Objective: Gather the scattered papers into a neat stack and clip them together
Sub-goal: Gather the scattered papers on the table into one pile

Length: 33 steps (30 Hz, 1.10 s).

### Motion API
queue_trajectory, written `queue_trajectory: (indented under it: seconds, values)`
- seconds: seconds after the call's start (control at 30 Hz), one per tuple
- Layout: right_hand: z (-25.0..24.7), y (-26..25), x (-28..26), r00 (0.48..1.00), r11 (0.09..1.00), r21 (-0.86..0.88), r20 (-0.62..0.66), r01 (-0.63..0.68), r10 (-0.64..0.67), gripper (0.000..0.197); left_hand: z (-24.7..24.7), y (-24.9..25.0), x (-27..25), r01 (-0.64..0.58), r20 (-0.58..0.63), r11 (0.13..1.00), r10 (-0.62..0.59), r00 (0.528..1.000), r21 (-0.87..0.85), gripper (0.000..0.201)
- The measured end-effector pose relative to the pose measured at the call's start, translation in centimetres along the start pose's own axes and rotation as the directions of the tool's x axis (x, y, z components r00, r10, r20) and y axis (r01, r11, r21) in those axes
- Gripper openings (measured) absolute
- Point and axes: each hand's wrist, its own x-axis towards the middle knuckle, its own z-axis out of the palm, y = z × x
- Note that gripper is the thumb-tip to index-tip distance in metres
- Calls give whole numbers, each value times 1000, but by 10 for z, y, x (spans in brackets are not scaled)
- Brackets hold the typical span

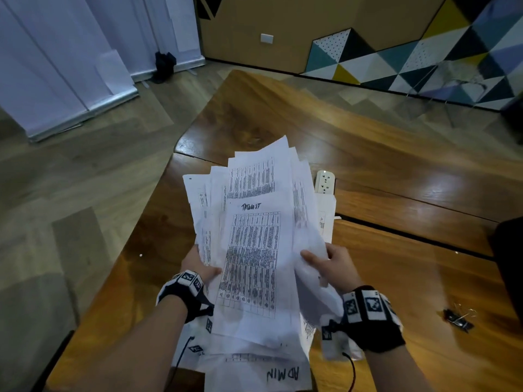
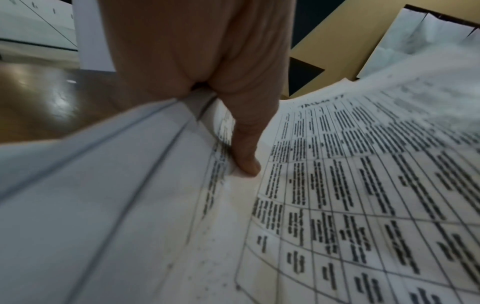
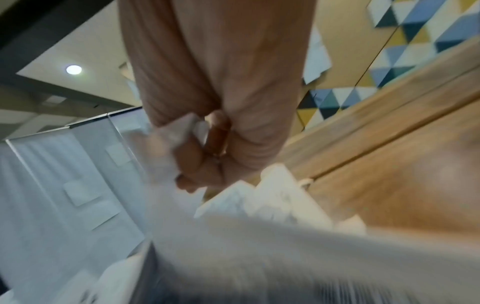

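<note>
A loose, fanned bundle of printed papers (image 1: 254, 239) with tables on them is held above the wooden table (image 1: 396, 171). My left hand (image 1: 202, 268) grips the bundle's left edge, thumb on top of the top sheet (image 2: 337, 185). My right hand (image 1: 325, 264) grips the right edge, fingers curled round crumpled sheets (image 3: 166, 156). The sheets are uneven and stick out at different angles. One sheet marked "ADMIN" (image 1: 283, 373) lies lower, near my body. Black binder clips (image 1: 458, 319) lie on the table to the right of my right wrist.
A white power strip (image 1: 325, 181) lies on the table just beyond the papers, with another sheet (image 1: 325, 219) beside it. A dark object (image 1: 509, 250) sits at the table's right edge. Floor lies to the left; a patterned wall stands behind.
</note>
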Motion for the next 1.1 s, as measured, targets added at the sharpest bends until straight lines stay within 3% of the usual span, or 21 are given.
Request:
queue_trajectory:
  seconds: [0.07, 0.2, 0.33, 0.47, 0.57, 0.73, 0.8, 0.87, 0.93, 1.03, 1.1]
  values:
    - [-19, -9, -6, 1000, 1000, -21, -9, 17, -17, 10, -3, -6, 6, -17, -12, 1000, 17, 1000, -9, 83]
    - [-45, -41, -26, 975, 983, -55, 144, 176, -166, 13, -7, -16, 14, -21, 0, 1000, 21, 1000, -4, 75]
    - [-54, -83, -52, 912, 918, 201, 164, 343, -376, 29, -12, -17, 14, -46, 29, 999, 46, 999, 4, 65]
    - [-53, -109, -60, 852, 721, 537, 8, 437, -523, 30, -14, -15, 11, -60, 33, 998, 60, 998, 1, 62]
    - [-48, -109, -41, 881, 693, 574, -113, 436, -460, 35, -15, -14, 11, -53, 31, 999, 53, 998, -9, 60]
    - [-13, -59, 18, 957, 825, 503, -251, 258, -147, 20, -17, -16, 11, -35, 48, 997, 38, 998, -72, 49]
    - [-1, -35, 39, 949, 852, 501, -315, 151, 17, 17, -20, -15, 8, -20, 65, 997, 25, 998, -78, 49]
    - [7, -20, 51, 918, 888, 452, -382, 90, 102, 17, -21, -16, 9, -13, 72, 994, 20, 997, -108, 49]
    - [13, -25, 53, 922, 928, 364, -382, 81, 69, 23, -21, -18, 9, -2, 70, 987, 14, 997, -159, 48]
    - [21, -61, 40, 945, 954, 210, -291, 213, -148, 23, -18, -19, 11, 4, 53, 983, 6, 999, -182, 44]
    - [24, -89, 24, 940, 930, 202, -220, 307, -262, 22, -17, -18, 12, 8, 28, 979, -2, 1000, -203, 38]
